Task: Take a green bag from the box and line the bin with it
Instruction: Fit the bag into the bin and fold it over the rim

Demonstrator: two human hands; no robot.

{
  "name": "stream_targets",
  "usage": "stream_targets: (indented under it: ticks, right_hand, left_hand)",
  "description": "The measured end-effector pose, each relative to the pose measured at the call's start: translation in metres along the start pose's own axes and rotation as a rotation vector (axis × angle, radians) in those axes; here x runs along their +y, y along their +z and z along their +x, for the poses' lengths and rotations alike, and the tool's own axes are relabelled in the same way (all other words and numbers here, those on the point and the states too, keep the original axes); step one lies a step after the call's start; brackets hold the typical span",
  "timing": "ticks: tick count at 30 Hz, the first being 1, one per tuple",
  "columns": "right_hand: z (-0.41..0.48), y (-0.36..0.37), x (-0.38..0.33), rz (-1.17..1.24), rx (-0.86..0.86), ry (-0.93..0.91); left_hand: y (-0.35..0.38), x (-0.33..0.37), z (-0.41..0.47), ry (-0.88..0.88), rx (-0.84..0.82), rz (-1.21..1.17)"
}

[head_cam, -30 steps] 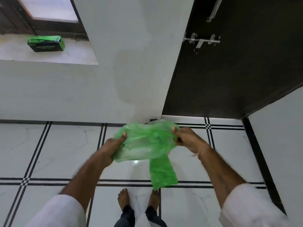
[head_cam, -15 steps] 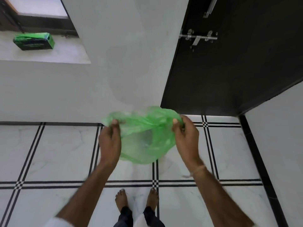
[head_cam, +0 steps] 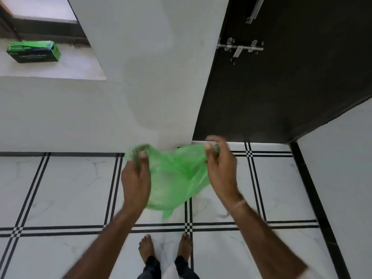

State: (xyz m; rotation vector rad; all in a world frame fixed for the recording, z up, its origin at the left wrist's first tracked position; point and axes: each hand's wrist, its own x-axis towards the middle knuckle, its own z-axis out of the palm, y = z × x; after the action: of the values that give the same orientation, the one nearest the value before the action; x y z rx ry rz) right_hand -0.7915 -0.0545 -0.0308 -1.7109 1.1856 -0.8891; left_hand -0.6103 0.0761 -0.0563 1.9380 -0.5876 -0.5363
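Since half a second ago the bag (head_cam: 175, 178) has lost its rounded puff and now sags between the hands, which sit much where they were, a small corner dangling at its bottom. The left hand (head_cam: 135, 178) pinches one side of the bag's top edge between thumb and curled fingers; the right hand (head_cam: 221, 170) pinches the other side (motion blur hides the exact finger placement). The bag hangs in the air above the tiled floor (head_cam: 60, 188), in front of the person's bare feet (head_cam: 147, 246). The box (head_cam: 33, 51) lies on the sill (head_cam: 76, 67) at upper left, well apart. A dark door (head_cam: 302, 87) with a latch (head_cam: 239, 48) stands at right.
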Motion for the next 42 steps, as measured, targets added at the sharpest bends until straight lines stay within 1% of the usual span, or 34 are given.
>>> stream_targets:
  ticks: [1,2,3,4,5,7,8,10,11,14,15,19,24,26,31,33,35,38,41,42]
  right_hand:
    - [-0.008,0.007,0.003,-0.118,0.013,-0.160]
    - [-0.013,0.017,0.016,-0.230,-0.090,-0.187]
    - [-0.024,0.026,0.031,-0.285,-0.239,-0.068]
    - [-0.030,0.033,0.048,-0.284,-0.304,0.089]
    - [-0.033,0.035,0.061,-0.224,-0.306,0.236]
    - [-0.016,0.039,0.071,-0.023,-0.239,0.454]
    - [-0.010,0.037,0.073,0.064,-0.217,0.531]
    - [-0.003,0.031,0.073,0.242,-0.217,0.635]
    - [-0.001,0.031,0.072,0.301,-0.202,0.639]
    - [0.003,0.026,0.075,0.390,-0.123,0.638]
    - [0.001,0.025,0.076,0.407,-0.107,0.636]
    - [-0.003,0.028,0.089,0.417,-0.032,0.650]
    - [-0.004,0.044,0.095,0.448,0.063,0.648]
    - [0.004,0.048,0.100,0.450,0.094,0.650]
    - [0.030,0.055,0.125,0.444,0.151,0.701]
    - [0.043,0.058,0.134,0.441,0.167,0.680]
    - [0.055,0.061,0.150,0.418,0.169,0.642]
    - [0.068,0.069,0.177,0.410,0.093,0.661]
    - [0.070,0.084,0.214,0.397,0.030,0.691]
    - [0.068,0.092,0.225,0.399,0.014,0.709]
  left_hand:
    - [0.005,0.004,-0.003,0.139,-0.010,0.175]
    - [0.013,-0.005,-0.001,0.138,-0.116,0.312]
    - [0.017,-0.014,-0.004,-0.008,-0.246,0.344]
    - [0.017,-0.020,-0.001,-0.154,-0.323,0.287]
    - [0.016,-0.029,0.000,-0.246,-0.360,0.190]
    - [0.012,-0.034,0.013,-0.398,-0.401,0.000]
    - [0.008,-0.036,0.017,-0.497,-0.421,-0.090]
    - [-0.002,-0.043,0.024,-0.690,-0.502,-0.300]
    - [-0.005,-0.038,0.028,-0.743,-0.520,-0.388]
    - [-0.012,-0.045,0.043,-0.843,-0.444,-0.634]
    - [-0.013,-0.052,0.050,-0.859,-0.432,-0.696]
    - [-0.017,-0.074,0.063,-0.861,-0.381,-0.751]
    - [-0.011,-0.077,0.071,-0.884,-0.419,-0.856]
    - [-0.005,-0.080,0.076,-0.927,-0.392,-0.909]
    - [0.015,-0.106,0.098,-1.011,-0.297,-0.940]
    - [0.033,-0.118,0.109,-1.016,-0.274,-0.888]
    - [0.053,-0.126,0.121,-0.974,-0.268,-0.820]
    - [0.088,-0.135,0.129,-0.902,-0.306,-0.729]
    - [0.127,-0.157,0.125,-0.847,-0.368,-0.525]
    - [0.138,-0.168,0.121,-0.845,-0.359,-0.452]
